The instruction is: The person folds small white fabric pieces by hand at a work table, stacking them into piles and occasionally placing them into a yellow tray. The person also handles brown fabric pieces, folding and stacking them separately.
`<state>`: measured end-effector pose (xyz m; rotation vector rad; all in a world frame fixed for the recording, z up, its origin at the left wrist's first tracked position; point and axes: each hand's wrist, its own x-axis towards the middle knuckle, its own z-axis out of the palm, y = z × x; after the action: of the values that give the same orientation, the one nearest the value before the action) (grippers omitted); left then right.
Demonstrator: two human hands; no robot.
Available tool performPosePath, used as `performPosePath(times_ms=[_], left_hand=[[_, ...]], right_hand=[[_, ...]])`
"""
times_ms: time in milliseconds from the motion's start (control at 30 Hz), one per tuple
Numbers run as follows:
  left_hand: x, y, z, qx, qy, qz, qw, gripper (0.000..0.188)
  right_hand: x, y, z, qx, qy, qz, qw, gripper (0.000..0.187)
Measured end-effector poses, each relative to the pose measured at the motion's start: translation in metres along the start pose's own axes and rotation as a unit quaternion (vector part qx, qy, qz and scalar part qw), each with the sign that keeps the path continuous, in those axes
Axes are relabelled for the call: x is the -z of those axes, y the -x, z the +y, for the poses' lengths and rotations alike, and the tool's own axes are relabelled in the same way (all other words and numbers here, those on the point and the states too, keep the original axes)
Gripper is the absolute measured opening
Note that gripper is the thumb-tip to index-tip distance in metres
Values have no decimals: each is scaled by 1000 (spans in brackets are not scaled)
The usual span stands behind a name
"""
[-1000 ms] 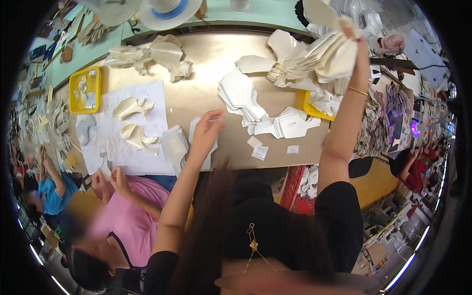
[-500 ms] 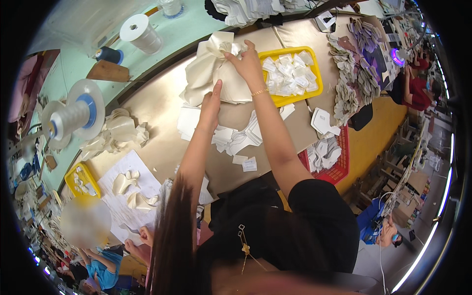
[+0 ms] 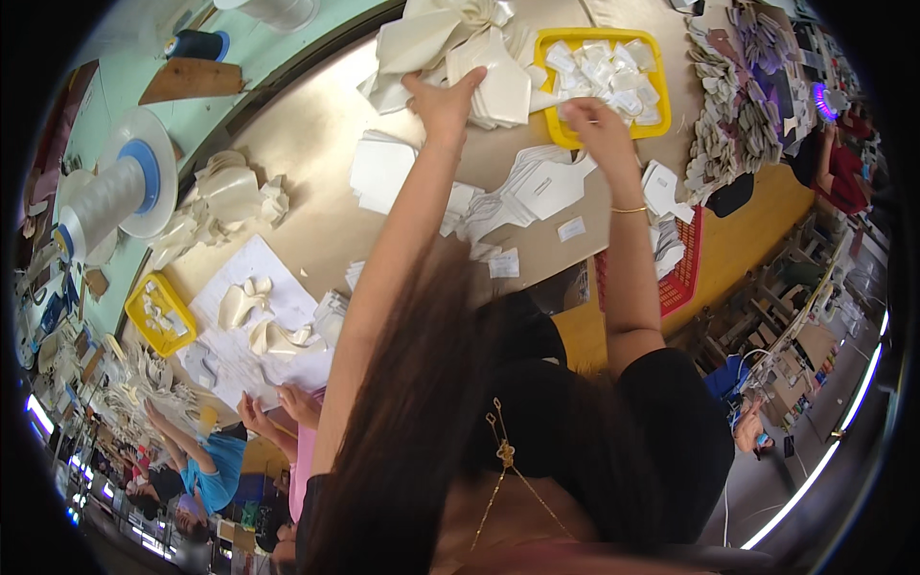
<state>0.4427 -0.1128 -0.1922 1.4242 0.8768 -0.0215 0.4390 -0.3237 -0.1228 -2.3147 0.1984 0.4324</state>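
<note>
The left hand [image 3: 443,107] lies against the cream pieces [image 3: 498,77] — fingers [image 3: 470,86] spread wide. The right hand [image 3: 606,134] blurs beside the yellow tray [image 3: 599,34] — its hold I cannot tell.

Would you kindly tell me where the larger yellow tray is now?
In the head view, the larger yellow tray sits upper right of centre, partly behind the right hand and just right of the cream pieces.

Tan worktable [image 3: 321,177] — cream pieces [image 3: 498,77], yellow trays [image 3: 661,86], white cut-outs [image 3: 548,190]; paper labels [image 3: 504,264], white sheet [image 3: 275,264]
</note>
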Motion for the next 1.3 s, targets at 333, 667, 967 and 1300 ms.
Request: performPosePath(times_ms=[333, 667, 967, 1300], left_hand=[[51, -35, 33, -180, -171, -42, 968, 93], [124, -63, 51, -297, -425, 22, 855, 92], [141, 113, 2, -345, -188, -46, 919, 51], [155, 234, -117, -231, -260, -169, 922, 49]], right_hand=[[2, 88, 38, 14, 85, -250, 964, 25], [-91, 189, 93, -18, 105, -142, 984, 29], [-95, 182, 101, -43, 24, -179, 983, 27], [-74, 201, 59, 129, -10, -228, 965, 11]])
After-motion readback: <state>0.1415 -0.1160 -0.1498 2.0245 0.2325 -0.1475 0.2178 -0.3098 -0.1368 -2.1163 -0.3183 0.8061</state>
